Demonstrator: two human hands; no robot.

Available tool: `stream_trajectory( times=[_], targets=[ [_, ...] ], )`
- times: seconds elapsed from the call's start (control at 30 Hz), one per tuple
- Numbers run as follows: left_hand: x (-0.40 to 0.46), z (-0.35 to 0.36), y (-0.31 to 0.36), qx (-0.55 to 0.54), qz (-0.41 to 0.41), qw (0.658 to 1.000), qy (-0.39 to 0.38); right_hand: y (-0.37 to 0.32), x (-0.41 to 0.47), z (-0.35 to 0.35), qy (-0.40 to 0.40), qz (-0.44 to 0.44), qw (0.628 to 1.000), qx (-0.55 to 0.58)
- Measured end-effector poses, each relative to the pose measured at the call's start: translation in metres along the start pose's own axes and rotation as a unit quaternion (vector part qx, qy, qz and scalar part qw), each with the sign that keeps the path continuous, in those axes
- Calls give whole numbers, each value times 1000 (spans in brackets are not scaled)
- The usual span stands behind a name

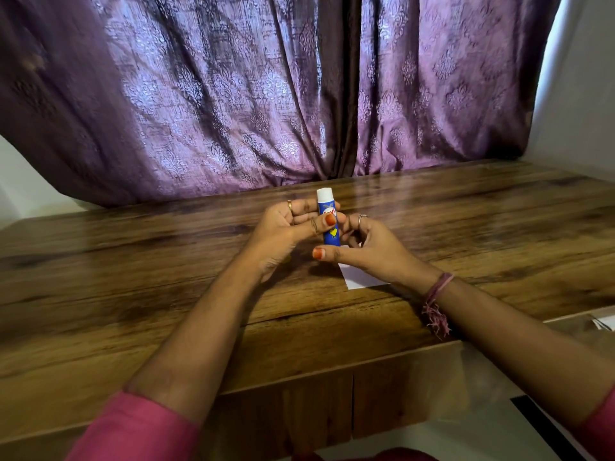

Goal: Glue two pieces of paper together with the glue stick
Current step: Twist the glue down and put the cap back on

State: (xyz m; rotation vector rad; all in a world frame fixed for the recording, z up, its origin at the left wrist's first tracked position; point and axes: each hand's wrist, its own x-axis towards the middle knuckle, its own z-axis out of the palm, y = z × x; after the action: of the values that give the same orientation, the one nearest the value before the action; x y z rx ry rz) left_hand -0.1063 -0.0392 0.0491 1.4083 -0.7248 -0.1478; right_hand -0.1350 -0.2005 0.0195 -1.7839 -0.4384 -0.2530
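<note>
- Head view: left hand [286, 224] grips an upright glue stick [329, 221] above the desk [133, 294].
- Right hand [362, 247] pinches its base.
- White paper [357, 279] lies mid-desk, beneath the right hand.

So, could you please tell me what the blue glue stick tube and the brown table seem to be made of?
The blue glue stick tube with its white end looks like smooth printed plastic. The brown table looks like wood or wood-grain laminate, faintly glossy; the grain alone cannot settle which.

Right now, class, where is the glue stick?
In the head view, the glue stick stands upright at centre, held by the left hand and right hand, above the white paper on the wooden table.
</note>
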Motion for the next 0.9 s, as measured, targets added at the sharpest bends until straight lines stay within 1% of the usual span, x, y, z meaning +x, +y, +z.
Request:
stream_trajectory(
  times=[0.07, 0.13, 0.3, 0.5, 0.73, 0.87, 0.9],
  targets=[
    [-1, -2, 1, 6, 2, 1000, -2, -5, -3, -3, -65, 7, 998, 12],
    [-1, -3, 2, 6, -4, 1000, -4, -8, -6, -4, -88, 8, 996, 9],
    [0, -2, 2, -1, -13, 1000, 4, -11, -5, -4, -25, -20, 998, -52],
    [2, 1, 1, 15, -3, 999, 40, -5, 1, 0, 44, -25, 996, -76],
    [4, 0, -1, 31, -2, 998, 58, -3, 0, 0, 48, -28, 994, -95],
    [3, -4, 1, 44, -9, 999, 29, -5, 0, -2, 39, -5, 996, -76],
    [3, -8, 1, 33, -9, 999, 32, -5, 0, -3, 36, 3, 997, -68]
  ],
)
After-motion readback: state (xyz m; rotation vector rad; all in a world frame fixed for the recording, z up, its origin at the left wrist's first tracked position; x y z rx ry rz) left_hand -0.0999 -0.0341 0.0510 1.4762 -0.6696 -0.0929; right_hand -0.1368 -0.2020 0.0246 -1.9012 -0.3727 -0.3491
